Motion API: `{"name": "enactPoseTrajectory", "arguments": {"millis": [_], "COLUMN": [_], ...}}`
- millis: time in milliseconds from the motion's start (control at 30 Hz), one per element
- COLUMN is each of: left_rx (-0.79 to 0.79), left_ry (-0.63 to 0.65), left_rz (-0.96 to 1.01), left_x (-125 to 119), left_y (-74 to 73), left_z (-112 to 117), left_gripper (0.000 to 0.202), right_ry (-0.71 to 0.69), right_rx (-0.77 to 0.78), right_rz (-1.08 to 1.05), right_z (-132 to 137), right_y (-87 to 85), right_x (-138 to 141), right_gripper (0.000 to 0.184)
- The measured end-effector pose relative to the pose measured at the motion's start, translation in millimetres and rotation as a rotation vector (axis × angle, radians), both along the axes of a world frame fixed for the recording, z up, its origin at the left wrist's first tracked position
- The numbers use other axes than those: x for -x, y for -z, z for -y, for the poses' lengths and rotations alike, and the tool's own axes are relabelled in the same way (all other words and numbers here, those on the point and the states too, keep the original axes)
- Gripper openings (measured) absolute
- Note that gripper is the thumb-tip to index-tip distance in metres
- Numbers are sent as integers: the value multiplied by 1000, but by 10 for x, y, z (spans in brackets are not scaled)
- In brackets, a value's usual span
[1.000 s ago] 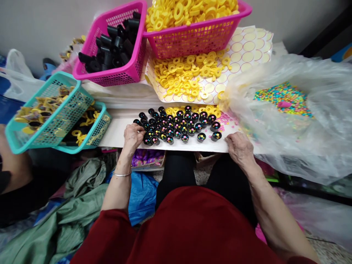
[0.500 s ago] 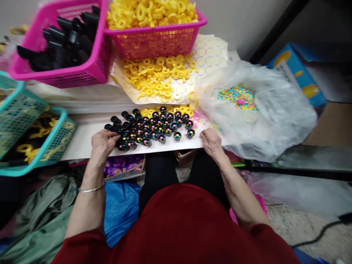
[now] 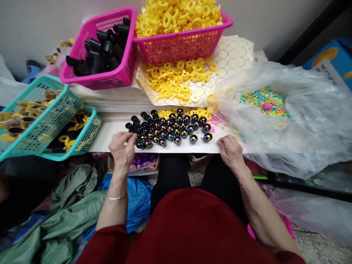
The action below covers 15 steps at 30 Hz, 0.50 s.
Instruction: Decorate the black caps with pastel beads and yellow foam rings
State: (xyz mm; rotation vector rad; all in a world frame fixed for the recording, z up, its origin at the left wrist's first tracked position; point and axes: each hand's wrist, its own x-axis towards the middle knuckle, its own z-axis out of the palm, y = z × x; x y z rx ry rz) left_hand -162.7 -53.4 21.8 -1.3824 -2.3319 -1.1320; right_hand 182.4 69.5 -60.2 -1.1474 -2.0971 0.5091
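Note:
Many small black cylindrical cups point(image 3: 177, 140) stand upright in a tight cluster on the white work surface point(image 3: 121, 121), with pink, yellow, blue and green beads showing in their tops. At the cluster's left edge is my left hand point(image 3: 123, 146), its thumb and fingers pinched together; anything between them is hidden. My right hand point(image 3: 230, 149) rests at the front edge, to the right of the cups, with fingers curled and their tips out of sight. A few loose pink beads point(image 3: 216, 123) lie between the cups and the clear plastic bag point(image 3: 310, 121), where multicoloured beads point(image 3: 265, 102) are heaped.
Behind stand a pink basket point(image 3: 99, 81) of black tubes and another pink basket point(image 3: 181, 51) of yellow ring-shaped pieces. More yellow pieces point(image 3: 178, 79) lie on a circle-printed sheet point(image 3: 233, 53). Turquoise baskets point(image 3: 59, 121) occupy the left; a blue box point(image 3: 330, 55) is at far right.
My view has shifted left, so everything sits further right in the picture. My left hand has drawn slightly back from the leftmost cups. My right hand stays at the front edge.

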Motion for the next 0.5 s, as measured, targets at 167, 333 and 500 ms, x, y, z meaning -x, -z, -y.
{"name": "enactPoseTrajectory", "arguments": {"millis": [167,333,500], "left_rx": [-229,-214,-171], "left_ry": [657,813,946], "left_rz": [-94,47,111], "left_x": [-1198,-1692,-1524], "left_y": [186,492,482], "left_z": [215,222,208], "left_gripper": [15,19,12], "right_ry": [-31,7,62], "right_rx": [659,1318,1548], "right_rz": [-598,-947,-1130], "right_z": [715,1208,1173], "right_y": [-251,-354,-343], "right_x": [294,533,532], "right_gripper": [19,23,24]}}
